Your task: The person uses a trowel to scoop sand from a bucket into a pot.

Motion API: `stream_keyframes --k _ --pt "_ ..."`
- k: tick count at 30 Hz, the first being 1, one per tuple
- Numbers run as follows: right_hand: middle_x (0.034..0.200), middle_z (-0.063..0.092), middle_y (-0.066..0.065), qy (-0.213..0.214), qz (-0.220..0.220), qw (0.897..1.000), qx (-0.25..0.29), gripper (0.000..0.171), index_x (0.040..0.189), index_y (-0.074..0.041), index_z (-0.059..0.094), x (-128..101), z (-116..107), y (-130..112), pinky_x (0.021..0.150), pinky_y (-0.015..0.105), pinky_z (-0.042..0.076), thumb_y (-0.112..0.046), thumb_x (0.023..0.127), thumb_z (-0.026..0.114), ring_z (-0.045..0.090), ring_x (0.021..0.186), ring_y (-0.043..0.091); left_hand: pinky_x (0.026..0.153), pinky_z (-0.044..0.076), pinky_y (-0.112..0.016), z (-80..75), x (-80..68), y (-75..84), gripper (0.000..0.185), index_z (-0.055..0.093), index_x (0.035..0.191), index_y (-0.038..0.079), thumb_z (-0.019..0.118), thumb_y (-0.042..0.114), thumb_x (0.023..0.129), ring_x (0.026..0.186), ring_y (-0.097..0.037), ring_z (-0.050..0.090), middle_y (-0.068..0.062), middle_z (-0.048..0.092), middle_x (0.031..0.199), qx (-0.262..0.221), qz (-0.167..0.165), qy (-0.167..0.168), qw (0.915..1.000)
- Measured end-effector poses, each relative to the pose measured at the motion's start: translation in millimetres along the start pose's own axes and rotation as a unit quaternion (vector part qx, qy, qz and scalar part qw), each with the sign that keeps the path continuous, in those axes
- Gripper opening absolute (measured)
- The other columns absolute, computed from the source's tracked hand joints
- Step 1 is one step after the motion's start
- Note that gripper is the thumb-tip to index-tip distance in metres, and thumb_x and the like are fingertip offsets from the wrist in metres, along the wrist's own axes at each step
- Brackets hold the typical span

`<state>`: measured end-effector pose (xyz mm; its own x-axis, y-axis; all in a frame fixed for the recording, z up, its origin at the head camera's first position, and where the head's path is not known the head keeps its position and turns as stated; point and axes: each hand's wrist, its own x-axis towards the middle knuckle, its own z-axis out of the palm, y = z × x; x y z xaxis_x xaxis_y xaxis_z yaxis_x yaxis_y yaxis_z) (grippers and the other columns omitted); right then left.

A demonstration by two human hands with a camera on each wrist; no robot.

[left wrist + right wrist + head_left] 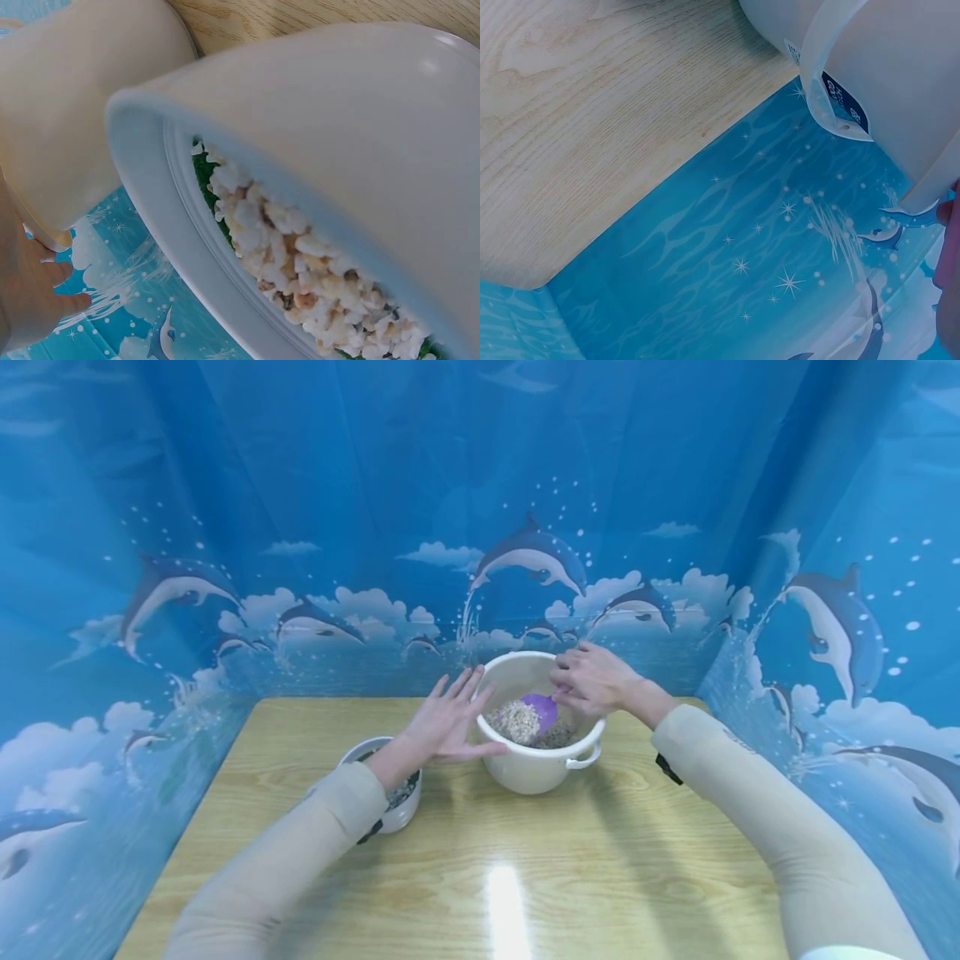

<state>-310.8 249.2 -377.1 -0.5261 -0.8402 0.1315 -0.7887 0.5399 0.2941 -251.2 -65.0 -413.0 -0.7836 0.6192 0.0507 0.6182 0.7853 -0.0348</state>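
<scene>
A white pot (537, 770) with side handles stands at the middle of the wooden table (585, 877). It holds pale grains (516, 720) and a purple scoop (542, 708). My right hand (588, 681) reaches over the far rim and grips the scoop's handle. With straight, spread fingers, my left hand (456, 720) rests against the pot's left rim. A small white bowl (397, 810) sits under my left wrist. The left wrist view shows this bowl (172, 225) close up, filled with pale pebbles (300, 247) over something green.
A blue dolphin-print curtain (480, 485) closes in the table at the back and on both sides. The right wrist view shows the pot's outer wall (907, 67), its handle (826, 97) and the table's far corner (592, 112) against the curtain.
</scene>
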Motion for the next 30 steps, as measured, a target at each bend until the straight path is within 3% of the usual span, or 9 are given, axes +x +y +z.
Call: stream_keyframes --k 13,26,30 --pt "0.081 0.059 -0.003 0.016 0.011 1.0 0.0 0.027 0.091 -0.019 0.064 -1.7 -2.0 1.1 0.078 0.037 0.047 -0.044 0.1 0.063 0.055 0.076 0.018 0.134 0.019 -0.063 1.8 0.2 -0.2 0.111 0.017 0.17 0.013 0.043 0.087 0.092 0.165 -0.041 0.018 -0.018 0.001 0.178 -0.003 0.003 0.001 1.0" --pt "0.08 0.059 -0.003 0.033 0.006 0.999 -0.01 0.03 0.09 -0.018 0.063 -2.2 1.3 2.0 0.075 0.036 0.045 -0.046 0.1 0.063 0.054 0.074 0.018 0.134 0.016 -0.062 2.7 1.1 -0.4 0.111 0.019 0.17 0.016 0.044 0.088 0.09 0.165 -0.047 0.008 -0.016 0.0 0.179 -0.008 -0.008 0.002 0.9999" --pt "0.081 0.059 -0.003 0.034 0.01 0.999 -0.006 0.029 0.091 -0.018 0.063 -1.8 1.3 2.9 0.076 0.037 0.046 -0.046 0.1 0.063 0.055 0.075 0.018 0.134 0.017 -0.063 2.4 1.5 -0.8 0.11 0.019 0.17 0.016 0.044 0.088 0.09 0.165 -0.047 0.011 -0.017 0.001 0.179 -0.007 -0.005 0.006 0.9999"
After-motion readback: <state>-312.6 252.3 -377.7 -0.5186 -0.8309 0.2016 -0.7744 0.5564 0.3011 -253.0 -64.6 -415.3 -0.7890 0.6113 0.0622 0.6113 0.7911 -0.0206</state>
